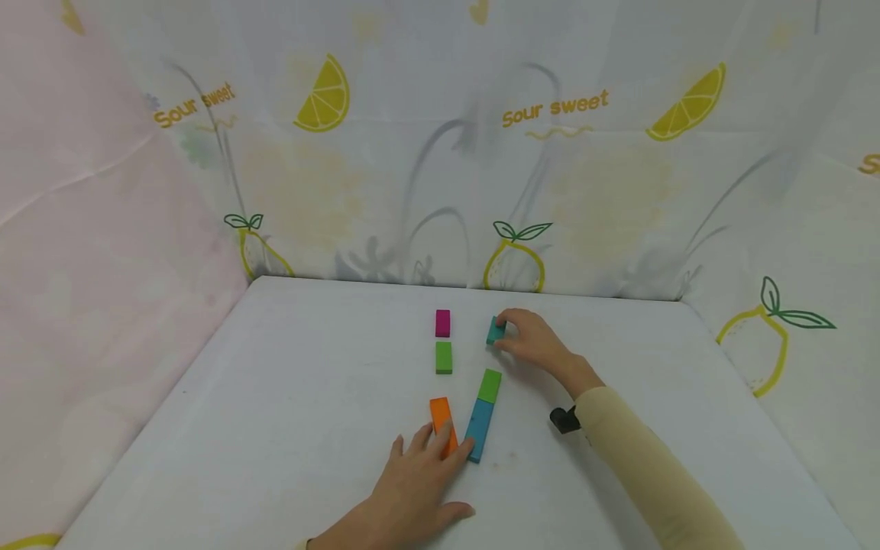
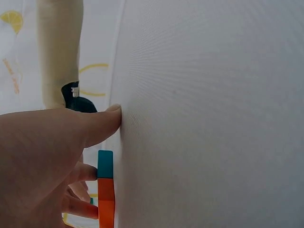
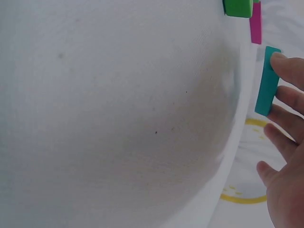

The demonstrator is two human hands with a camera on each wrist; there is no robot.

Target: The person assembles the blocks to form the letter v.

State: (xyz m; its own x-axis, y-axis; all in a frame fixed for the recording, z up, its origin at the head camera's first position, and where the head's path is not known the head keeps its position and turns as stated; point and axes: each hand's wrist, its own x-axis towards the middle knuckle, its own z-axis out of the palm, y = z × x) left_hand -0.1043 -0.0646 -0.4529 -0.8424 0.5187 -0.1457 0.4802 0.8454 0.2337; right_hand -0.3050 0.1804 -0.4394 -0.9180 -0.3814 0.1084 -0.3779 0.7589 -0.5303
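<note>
My right hand (image 1: 535, 341) pinches a teal block (image 3: 268, 83) between thumb and fingers, over the far part of the table. My left hand (image 1: 412, 489) lies near the front with its fingers spread. Its fingertips rest on an orange block (image 1: 438, 412) and at the near end of a blue block (image 1: 480, 426). A green block (image 1: 490, 386) stands end to end with the far end of the blue one. Left of the teal block are a magenta block (image 1: 443, 323) and a second green block (image 1: 444, 357), in line with a small gap between them.
A white table (image 1: 275, 397) lies under the blocks. Behind it hangs a cloth (image 1: 412, 176) printed with lemons and lettering, and more cloth lines the left and right sides. A dark wrist camera (image 1: 565, 420) sits on my right wrist, close over the table.
</note>
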